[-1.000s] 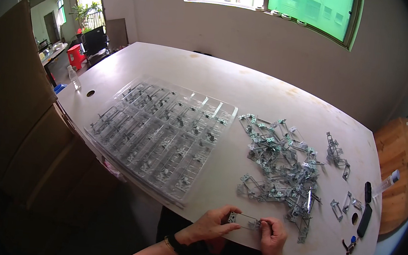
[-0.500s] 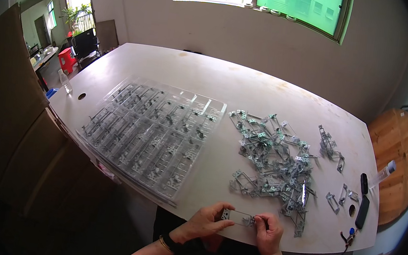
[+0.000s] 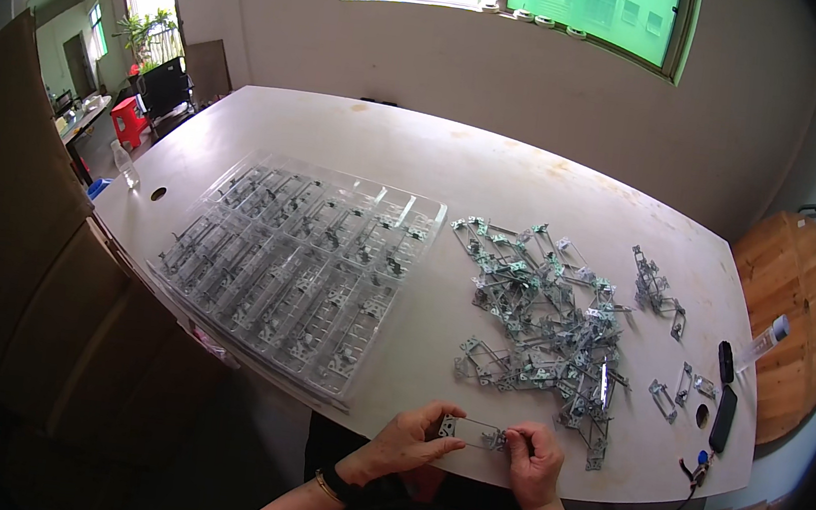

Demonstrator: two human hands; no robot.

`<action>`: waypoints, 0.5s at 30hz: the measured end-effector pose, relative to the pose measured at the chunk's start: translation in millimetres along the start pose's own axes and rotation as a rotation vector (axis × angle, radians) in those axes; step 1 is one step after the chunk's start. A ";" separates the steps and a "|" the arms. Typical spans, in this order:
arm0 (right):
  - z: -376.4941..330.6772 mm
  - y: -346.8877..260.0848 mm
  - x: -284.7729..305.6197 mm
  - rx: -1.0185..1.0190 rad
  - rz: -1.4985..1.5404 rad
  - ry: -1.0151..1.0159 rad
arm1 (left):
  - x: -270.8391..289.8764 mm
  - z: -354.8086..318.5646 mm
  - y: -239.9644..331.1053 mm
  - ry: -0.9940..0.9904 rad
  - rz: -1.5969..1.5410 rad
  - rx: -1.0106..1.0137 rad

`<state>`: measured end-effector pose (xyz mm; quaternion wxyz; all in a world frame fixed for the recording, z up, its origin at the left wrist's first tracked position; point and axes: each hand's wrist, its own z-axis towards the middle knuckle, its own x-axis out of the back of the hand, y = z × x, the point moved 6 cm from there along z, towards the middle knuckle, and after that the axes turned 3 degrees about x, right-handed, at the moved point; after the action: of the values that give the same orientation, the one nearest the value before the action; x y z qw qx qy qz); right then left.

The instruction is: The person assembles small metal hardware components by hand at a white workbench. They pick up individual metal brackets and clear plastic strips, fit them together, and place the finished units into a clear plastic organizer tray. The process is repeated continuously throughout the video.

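At the table's near edge, a small metal frame (image 3: 476,432) with two thin rods and a plate at each end is held between both hands. My left hand (image 3: 410,444) pinches its left end plate between thumb and fingers. At its right end, the thumb and fingers of my right hand (image 3: 534,463) are closed, partly hiding that end. Just beyond lies a tangled heap of similar metal frames (image 3: 552,317). To the left rests a clear plastic tray (image 3: 401,300) whose compartments hold more such frames.
The white table (image 3: 361,139) carries a smaller frame cluster (image 3: 652,280) and a few loose frames (image 3: 663,400) on the right. Beside them lie a black case (image 3: 724,420), pliers (image 3: 695,472) and a clear bottle (image 3: 765,341). Another bottle (image 3: 124,164) stands far left.
The view has shifted slightly. Both hands keep their hold on the metal frame, with hardly any visible movement.
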<state>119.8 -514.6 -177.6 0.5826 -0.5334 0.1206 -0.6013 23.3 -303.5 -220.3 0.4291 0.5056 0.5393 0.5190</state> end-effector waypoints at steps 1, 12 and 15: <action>1.0 0.2 -0.6 0.011 -0.002 -0.006 | 0.2 -0.1 -0.7 0.000 -0.014 0.009; 2.4 -5.6 -2.8 0.085 -0.041 0.024 | 1.2 -0.3 2.9 0.014 0.019 -0.004; 1.3 -3.8 -1.6 0.045 -0.059 -0.011 | 0.8 -0.3 -2.2 0.019 0.000 -0.016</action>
<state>118.2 -511.5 -175.0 0.5772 -0.5267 0.0882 -0.6177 22.6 -302.7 -222.4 0.4283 0.4972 0.5390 0.5281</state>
